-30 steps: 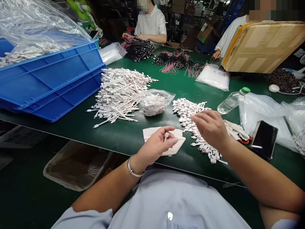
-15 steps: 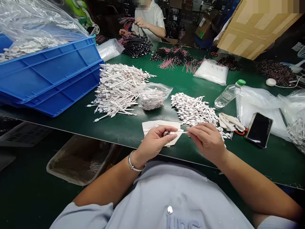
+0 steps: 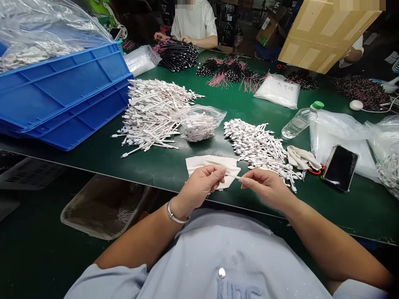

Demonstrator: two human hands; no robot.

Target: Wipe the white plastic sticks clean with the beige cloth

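A thin white cable piece (image 3: 233, 176) stretches between my two hands above a white cloth (image 3: 199, 162) near the table's front edge. Its left end is pinched by my left hand (image 3: 204, 182), thumb over the curled fingers. At the other end, my right hand (image 3: 264, 185) grips it between thumb and fingertips. What sits inside the fingers is hidden. Just beyond the right hand spreads a pile of short white cable pieces (image 3: 254, 143). Farther left lies a bigger heap of similar pieces (image 3: 152, 112), with a filled clear plastic bag (image 3: 199, 124) beside it.
Stacked blue crates (image 3: 65, 95) stand at the left. To the right are a water bottle (image 3: 299, 121), a crumpled cloth (image 3: 301, 158), a phone (image 3: 340, 168) and plastic bags (image 3: 339, 128). A co-worker (image 3: 195, 25) sits across, behind black cable bundles (image 3: 177, 55). A cardboard box (image 3: 327, 35) is at the back right.
My left hand's grip has rolled over, thumb now on top, and the cable piece tilts down to the right. My right hand has dropped slightly. The co-worker's hands have lowered; the cardboard box has shifted left.
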